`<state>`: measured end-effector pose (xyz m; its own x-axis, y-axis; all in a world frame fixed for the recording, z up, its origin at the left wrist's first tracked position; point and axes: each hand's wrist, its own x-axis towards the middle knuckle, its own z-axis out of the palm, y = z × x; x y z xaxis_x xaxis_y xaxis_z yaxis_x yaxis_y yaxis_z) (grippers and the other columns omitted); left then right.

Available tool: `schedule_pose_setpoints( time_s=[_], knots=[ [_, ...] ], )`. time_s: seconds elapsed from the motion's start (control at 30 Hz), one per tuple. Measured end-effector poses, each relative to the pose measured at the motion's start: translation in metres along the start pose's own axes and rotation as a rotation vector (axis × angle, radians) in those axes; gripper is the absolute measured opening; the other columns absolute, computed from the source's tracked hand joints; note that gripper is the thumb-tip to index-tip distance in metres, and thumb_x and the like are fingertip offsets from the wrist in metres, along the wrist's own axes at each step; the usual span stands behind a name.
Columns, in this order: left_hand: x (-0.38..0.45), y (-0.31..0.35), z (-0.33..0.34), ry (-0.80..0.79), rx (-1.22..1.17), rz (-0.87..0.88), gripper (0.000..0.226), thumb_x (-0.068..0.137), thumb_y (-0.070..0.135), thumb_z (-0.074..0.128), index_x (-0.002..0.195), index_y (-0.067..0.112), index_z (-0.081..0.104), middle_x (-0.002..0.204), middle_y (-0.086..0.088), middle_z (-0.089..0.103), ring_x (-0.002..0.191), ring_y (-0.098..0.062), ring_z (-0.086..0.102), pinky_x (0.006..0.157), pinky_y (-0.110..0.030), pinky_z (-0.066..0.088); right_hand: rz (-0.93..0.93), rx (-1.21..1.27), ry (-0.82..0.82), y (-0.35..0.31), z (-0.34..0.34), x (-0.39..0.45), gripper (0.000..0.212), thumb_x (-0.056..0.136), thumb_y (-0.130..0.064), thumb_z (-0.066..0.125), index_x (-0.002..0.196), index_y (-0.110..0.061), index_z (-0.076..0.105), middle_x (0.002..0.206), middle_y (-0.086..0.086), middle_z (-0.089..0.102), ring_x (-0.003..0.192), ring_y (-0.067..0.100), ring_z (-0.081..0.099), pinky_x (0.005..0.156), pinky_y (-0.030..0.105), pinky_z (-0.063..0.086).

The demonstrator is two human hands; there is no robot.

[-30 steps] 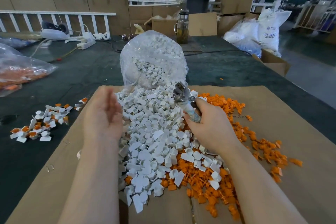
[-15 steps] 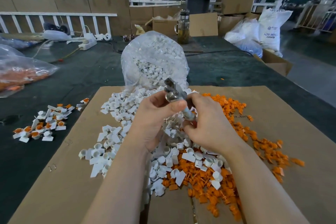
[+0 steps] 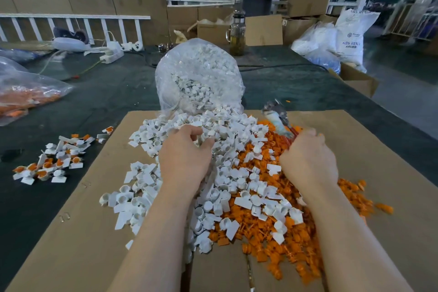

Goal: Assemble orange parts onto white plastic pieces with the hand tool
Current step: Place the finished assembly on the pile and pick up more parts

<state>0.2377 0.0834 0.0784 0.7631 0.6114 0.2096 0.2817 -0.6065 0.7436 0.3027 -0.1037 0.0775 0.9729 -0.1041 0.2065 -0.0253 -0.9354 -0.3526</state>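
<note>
A heap of white plastic pieces spills from a clear bag onto a cardboard sheet. Beside and under it on the right lies a heap of orange parts. My left hand is on the white heap, its fingers curled into the white pieces. My right hand is over the orange heap and grips the hand tool, whose metal head sticks up and to the left. The right hand's fingertips are hidden.
Several assembled white-and-orange pieces lie on the dark table at the left. A bag of orange parts sits at the far left. A glass jar, a power strip and cardboard boxes stand behind and to the right.
My hands have moved apart. The left one left the tool and dropped onto the white heap. The right one carried the tool to the right over the orange parts.
</note>
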Motion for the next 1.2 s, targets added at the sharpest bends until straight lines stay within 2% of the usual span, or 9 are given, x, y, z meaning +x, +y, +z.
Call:
schedule_pose_setpoints(
  time_s=[0.07,0.2,0.33,0.4,0.53,0.7,0.87,1.0,1.2],
  knots=[
    [0.0,0.0,0.001,0.015,0.113,0.01,0.036,0.09,0.043,0.065,0.122,0.025,0.065,0.124,-0.004,0.058,0.117,-0.025,0.054,0.102,-0.044,0.042,0.06,-0.054,-0.016,0.003,0.0,0.001,0.046,0.087,-0.017,0.06,0.126,-0.002,0.041,0.121,0.019,0.049,0.09,0.034,0.059,0.064,0.037,0.045],
    [-0.002,-0.002,0.002,-0.017,0.271,-0.021,0.04,0.094,0.047,0.056,0.129,0.025,0.059,0.136,-0.008,0.049,0.13,-0.03,0.043,0.106,-0.046,0.03,0.154,-0.084,-0.071,0.009,0.001,0.004,0.039,0.09,-0.017,0.055,0.123,-0.001,0.044,0.12,0.019,0.044,0.063,0.023,0.042,0.058,0.035,0.04],
    [0.0,-0.003,0.0,-0.14,0.283,-0.065,0.045,0.095,0.054,0.048,0.13,0.027,0.059,0.139,-0.011,0.048,0.13,-0.031,0.043,0.107,-0.048,0.031,0.118,-0.103,-0.195,0.012,0.001,0.004,0.023,0.089,-0.018,0.051,0.108,-0.005,0.055,0.115,0.018,0.05,0.081,0.029,0.055,0.064,0.036,0.045],
    [-0.001,-0.002,0.0,-0.201,0.249,-0.045,0.045,0.095,0.056,0.048,0.127,0.028,0.06,0.133,-0.007,0.054,0.126,-0.027,0.047,0.107,-0.047,0.033,0.077,-0.056,-0.216,0.01,0.002,0.002,0.009,0.087,-0.014,0.053,0.089,-0.007,0.058,0.102,0.016,0.058,0.076,0.028,0.057,0.059,0.033,0.047],
    [-0.005,0.001,0.002,-0.223,0.158,0.04,0.044,0.093,0.052,0.055,0.13,0.028,0.058,0.129,-0.004,0.053,0.118,-0.025,0.053,0.101,-0.04,0.04,0.007,-0.004,-0.24,0.002,0.005,-0.001,0.022,0.087,-0.012,0.056,0.066,-0.012,0.049,0.066,0.003,0.052,0.055,0.019,0.049,0.045,0.027,0.034],
    [-0.007,0.005,0.007,-0.262,0.23,0.168,0.038,0.092,0.044,0.06,0.129,0.034,0.061,0.126,-0.003,0.053,0.113,-0.025,0.055,0.101,-0.043,0.045,-0.102,0.064,-0.297,-0.005,0.004,-0.003,0.018,0.088,-0.018,0.057,0.072,-0.015,0.048,0.067,0.001,0.051,0.055,0.015,0.048,0.045,0.025,0.032],
    [-0.008,0.006,0.009,-0.214,0.228,0.198,0.029,0.092,0.044,0.063,0.12,0.038,0.067,0.118,0.0,0.057,0.111,-0.023,0.056,0.1,-0.046,0.045,-0.19,0.224,-0.306,-0.009,0.008,-0.001,0.015,0.092,-0.031,0.057,0.089,-0.016,0.06,0.073,0.001,0.062,0.063,0.016,0.059,0.05,0.027,0.039],
    [-0.007,0.006,0.01,-0.152,0.163,0.2,0.029,0.094,0.04,0.061,0.121,0.032,0.069,0.118,0.002,0.062,0.109,-0.02,0.058,0.103,-0.048,0.043,-0.206,0.374,-0.286,-0.009,0.006,-0.001,0.015,0.091,-0.033,0.061,0.084,-0.02,0.059,0.072,-0.001,0.061,0.062,0.013,0.056,0.049,0.026,0.035],
    [-0.009,0.011,0.008,-0.046,-0.175,0.178,0.027,0.096,0.032,0.063,0.121,0.025,0.07,0.108,0.009,0.071,0.098,-0.009,0.063,0.087,-0.023,0.046,-0.257,0.525,-0.219,-0.012,0.003,-0.005,0.017,0.091,-0.036,0.065,0.078,-0.028,0.056,0.068,-0.008,0.057,0.058,0.003,0.055,0.05,0.018,0.033]
  ],
)
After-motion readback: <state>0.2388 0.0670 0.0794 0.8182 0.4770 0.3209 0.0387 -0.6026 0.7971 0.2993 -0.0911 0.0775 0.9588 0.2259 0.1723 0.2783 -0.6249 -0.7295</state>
